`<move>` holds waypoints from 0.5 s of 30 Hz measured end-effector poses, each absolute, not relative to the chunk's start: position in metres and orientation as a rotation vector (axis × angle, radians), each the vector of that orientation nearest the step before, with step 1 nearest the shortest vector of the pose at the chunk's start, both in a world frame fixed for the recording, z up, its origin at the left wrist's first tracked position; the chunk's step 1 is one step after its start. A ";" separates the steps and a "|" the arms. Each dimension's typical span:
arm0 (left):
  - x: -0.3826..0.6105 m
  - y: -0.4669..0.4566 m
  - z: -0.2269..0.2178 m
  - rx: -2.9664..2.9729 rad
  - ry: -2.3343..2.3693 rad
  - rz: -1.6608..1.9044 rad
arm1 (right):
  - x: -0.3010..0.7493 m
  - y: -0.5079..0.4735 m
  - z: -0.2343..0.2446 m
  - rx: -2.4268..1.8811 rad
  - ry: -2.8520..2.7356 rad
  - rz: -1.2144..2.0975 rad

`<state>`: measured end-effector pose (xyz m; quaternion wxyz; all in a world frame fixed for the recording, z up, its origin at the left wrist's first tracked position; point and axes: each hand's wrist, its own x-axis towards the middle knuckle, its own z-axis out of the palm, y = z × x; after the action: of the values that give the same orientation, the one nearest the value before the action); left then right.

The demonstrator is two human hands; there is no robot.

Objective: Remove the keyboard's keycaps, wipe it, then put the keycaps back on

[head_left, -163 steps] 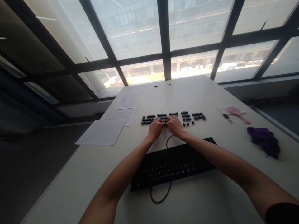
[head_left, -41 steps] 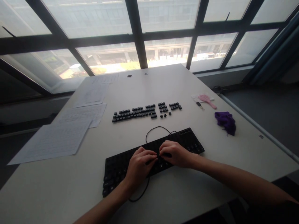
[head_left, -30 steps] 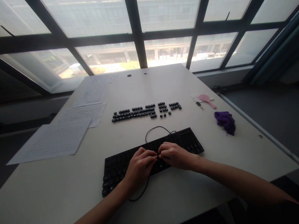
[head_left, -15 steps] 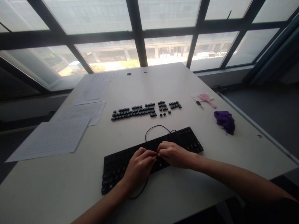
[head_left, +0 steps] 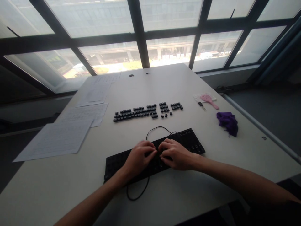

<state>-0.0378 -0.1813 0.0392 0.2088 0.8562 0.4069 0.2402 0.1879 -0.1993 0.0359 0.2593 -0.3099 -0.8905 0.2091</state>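
Observation:
A black keyboard [head_left: 188, 142] lies slanted on the white table [head_left: 70, 188], its black cable [head_left: 138, 196] looping in front and behind. My left hand [head_left: 138, 157] and my right hand [head_left: 175, 153] rest side by side on the keyboard's middle, fingers curled down onto the key area, fingertips almost touching. Whatever sits under the fingertips is hidden. Further back, rows of loose black keycaps [head_left: 141, 112] lie in a line on the table.
Printed paper sheets [head_left: 56, 138] cover the table's left side. At the right lie a pink brush [head_left: 209, 100], a small dark tool [head_left: 201, 105] and a purple cloth [head_left: 227, 121]. Large windows stand behind the table's far edge.
Both hands came from the keycap rows back to the keyboard. Over the last second they crept slightly toward its far edge, staying pressed together.

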 end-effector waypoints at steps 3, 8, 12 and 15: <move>-0.026 -0.117 0.046 2.410 1.355 0.819 | 0.192 -0.186 0.039 -0.939 -2.190 0.598; -0.004 -0.039 0.035 2.529 1.521 0.668 | 0.219 -0.162 0.057 -1.145 -1.900 0.519; 0.002 -0.029 0.022 2.602 1.501 0.604 | 0.243 -0.160 0.066 -1.231 -1.802 0.490; 0.002 -0.028 0.019 2.584 1.503 0.617 | 0.247 -0.161 0.066 -1.243 -1.784 0.511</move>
<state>0.0018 -0.0279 0.0186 0.0447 0.8456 0.4921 0.2020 0.2474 -0.1607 0.0663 0.4385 -0.5000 -0.7179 0.2058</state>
